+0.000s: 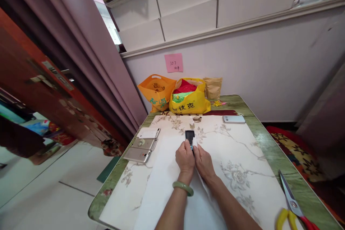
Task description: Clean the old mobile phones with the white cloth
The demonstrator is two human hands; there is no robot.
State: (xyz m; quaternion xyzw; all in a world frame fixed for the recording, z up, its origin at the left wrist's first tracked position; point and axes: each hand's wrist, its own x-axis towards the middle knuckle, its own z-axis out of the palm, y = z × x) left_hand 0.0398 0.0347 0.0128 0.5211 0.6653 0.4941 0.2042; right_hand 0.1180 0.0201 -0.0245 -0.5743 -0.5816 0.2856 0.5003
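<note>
Head view, small phone (189, 137), dark-screened, pale-rimmed, lower part hidden.

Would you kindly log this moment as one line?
left hand: holding dark-screened phone | right hand: holding same phone | white paper: beneath hands | scissors: at right

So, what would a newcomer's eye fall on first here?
Probably the bright orange bag and yellow bag at the far end of the table. Next, perhaps, the phone held near the middle in the person's fingers, then the scissors at near right.
</note>
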